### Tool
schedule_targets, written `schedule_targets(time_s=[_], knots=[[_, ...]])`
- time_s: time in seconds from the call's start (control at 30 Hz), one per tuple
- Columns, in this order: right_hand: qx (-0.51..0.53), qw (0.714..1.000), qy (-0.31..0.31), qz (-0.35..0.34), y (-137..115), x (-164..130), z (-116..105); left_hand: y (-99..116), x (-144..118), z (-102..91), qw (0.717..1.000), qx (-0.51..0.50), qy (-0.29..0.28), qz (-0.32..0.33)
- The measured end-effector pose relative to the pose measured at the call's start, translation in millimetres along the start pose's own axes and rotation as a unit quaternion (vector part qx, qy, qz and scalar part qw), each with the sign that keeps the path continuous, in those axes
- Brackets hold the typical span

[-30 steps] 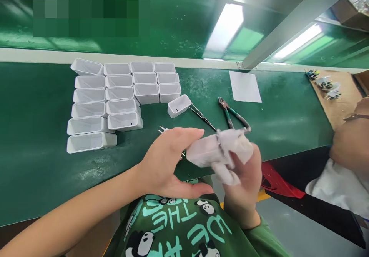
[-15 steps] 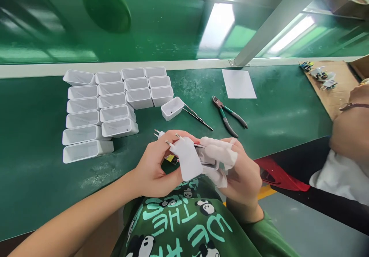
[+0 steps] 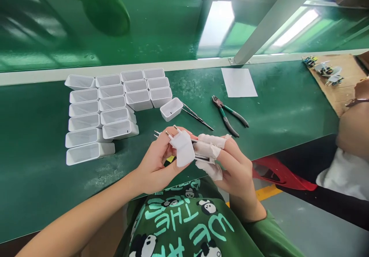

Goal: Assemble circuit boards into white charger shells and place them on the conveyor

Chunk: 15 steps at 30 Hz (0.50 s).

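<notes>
My left hand is closed on a white two-pin plug piece, its two metal pins pointing up and to the left. More pins and a yellow-and-black part show behind and below that hand's fingers. White tape wraps several fingertips of my right hand. Those fingers are closed around a white housing, mostly hidden, which meets the right side of the plug piece. Beyond my hands lies a small white plastic case with an open top, beside metal tweezers.
Rows of open white cases stand on the green table at left. Green-handled cutting pliers and a white paper sheet lie to the right. Small electronic parts rest on cardboard near another person's arm. A red stool is below.
The plug piece and both hands have shifted slightly up and left. My right fingers now cover more of the housing. The view has moved a little.
</notes>
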State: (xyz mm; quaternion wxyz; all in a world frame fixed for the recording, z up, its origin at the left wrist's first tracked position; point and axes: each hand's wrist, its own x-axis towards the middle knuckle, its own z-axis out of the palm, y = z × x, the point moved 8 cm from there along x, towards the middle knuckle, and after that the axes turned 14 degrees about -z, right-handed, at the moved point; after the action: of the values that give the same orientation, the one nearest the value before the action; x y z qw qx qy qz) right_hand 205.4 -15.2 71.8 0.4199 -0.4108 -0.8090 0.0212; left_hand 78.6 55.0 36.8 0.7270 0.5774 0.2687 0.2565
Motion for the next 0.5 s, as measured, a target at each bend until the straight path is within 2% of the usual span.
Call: schedule_targets(time_s=[0.13,0.3,0.43,0.5], knots=[[0.002,1.0,0.015,0.025,3,1,-2,1,-1,-0.2,1.0,0.01,-0.006,0.007],[-0.003,1.0,0.025,-0.008,0,-3,1,5,-1,0.6,0.999,0.042,0.005,0.032],[0.005,1.0,-0.009,0.002,9,1,-4,20,-5,-4.0,0.98,0.192,0.053,0.012],[-0.008,0.999,-0.02,0.04,31,13,-13,36,-14,-15.0,0.942,0.316,0.11,0.023]])
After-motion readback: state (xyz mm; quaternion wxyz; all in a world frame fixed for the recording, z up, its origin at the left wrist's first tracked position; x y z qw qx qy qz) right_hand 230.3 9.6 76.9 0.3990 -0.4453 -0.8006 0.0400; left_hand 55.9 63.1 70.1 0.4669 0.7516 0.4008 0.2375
